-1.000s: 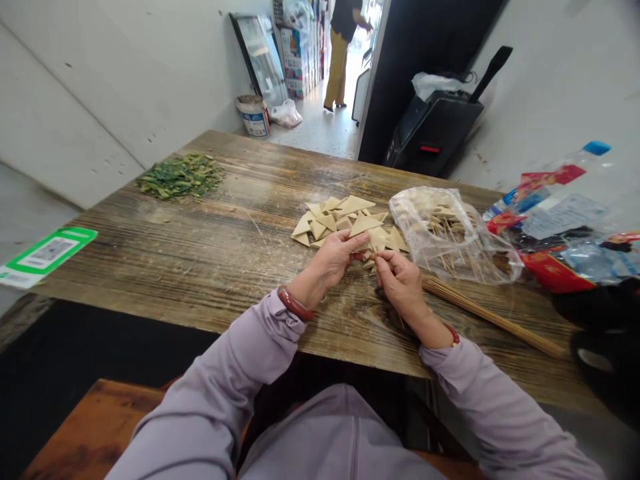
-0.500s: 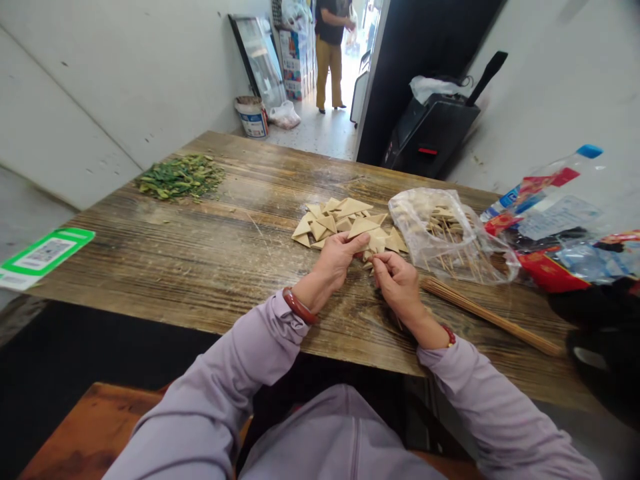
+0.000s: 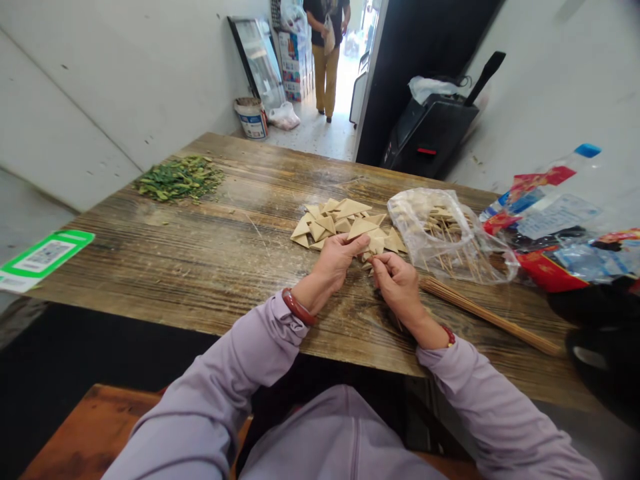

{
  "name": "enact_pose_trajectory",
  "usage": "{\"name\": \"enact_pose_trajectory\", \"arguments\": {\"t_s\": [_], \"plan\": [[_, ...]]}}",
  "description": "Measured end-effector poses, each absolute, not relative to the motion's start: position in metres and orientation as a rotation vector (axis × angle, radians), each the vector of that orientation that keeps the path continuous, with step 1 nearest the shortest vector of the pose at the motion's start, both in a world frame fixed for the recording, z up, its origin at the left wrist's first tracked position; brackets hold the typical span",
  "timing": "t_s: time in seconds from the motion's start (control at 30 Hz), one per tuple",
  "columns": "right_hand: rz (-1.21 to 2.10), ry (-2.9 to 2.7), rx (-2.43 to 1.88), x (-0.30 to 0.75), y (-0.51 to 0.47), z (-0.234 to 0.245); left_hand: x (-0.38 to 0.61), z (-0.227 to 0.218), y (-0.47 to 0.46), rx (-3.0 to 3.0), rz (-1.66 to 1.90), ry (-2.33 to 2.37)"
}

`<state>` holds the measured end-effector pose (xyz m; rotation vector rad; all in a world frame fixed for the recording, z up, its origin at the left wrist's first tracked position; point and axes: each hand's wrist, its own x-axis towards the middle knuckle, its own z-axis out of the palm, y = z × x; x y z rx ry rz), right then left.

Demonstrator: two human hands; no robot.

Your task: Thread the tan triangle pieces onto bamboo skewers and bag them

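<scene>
My left hand [image 3: 336, 260] is closed, thumb and fingers pinching a beige folded triangle of what looks like tofu skin [image 3: 375, 241]. Close beside it, my right hand [image 3: 399, 283] is closed on a thin bamboo skewer [image 3: 399, 325]; only a bit of its length shows below the palm. The two sets of fingertips nearly meet at the triangle's lower edge, and the fingers hide the skewer's tip. Just beyond my hands lies a loose pile of similar beige triangles [image 3: 325, 223]. Right of my right hand, a bundle of bamboo skewers [image 3: 490, 315] lies slanting on the wooden table [image 3: 200, 267].
A clear plastic bag [image 3: 415, 207] with skewered pieces lies right of the pile. Chopped greens [image 3: 180, 178] are heaped at the far left. A plastic bottle [image 3: 565, 173] and red packaging [image 3: 550, 270] crowd the right side. A person [image 3: 327, 53] stands beyond the table.
My hands and the triangle stay almost still. In the background, the person has turned and come nearer, with a bag now visible in one hand.
</scene>
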<state>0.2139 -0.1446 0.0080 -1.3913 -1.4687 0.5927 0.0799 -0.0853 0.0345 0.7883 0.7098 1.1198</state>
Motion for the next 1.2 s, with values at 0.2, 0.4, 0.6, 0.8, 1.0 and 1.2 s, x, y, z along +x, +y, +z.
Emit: {"name": "enact_pose_trajectory", "arguments": {"t_s": [0.2,0.4,0.6,0.8,1.0,1.2], "plan": [[0.598,-1.456,-1.392,0.215,-0.143,0.009,0.082,0.03,-0.086,0.812,1.089,0.71],[0.619,-1.441,-1.38,0.215,-0.144,0.012,0.083,0.031,-0.09,0.849,1.079,0.678],[0.69,-1.396,-1.359,0.214,-0.145,0.012,0.078,0.033,-0.084,0.847,1.015,0.689],[0.685,-1.463,-1.374,0.214,-0.145,0.008,0.07,0.04,-0.073,0.733,1.122,0.813],[0.648,-1.535,-1.358,0.213,-0.145,0.009,0.069,0.045,-0.072,0.691,1.189,0.839],[0.652,-1.542,-1.356,0.212,-0.147,0.011,0.07,0.042,-0.071,0.789,1.227,0.818]]}}
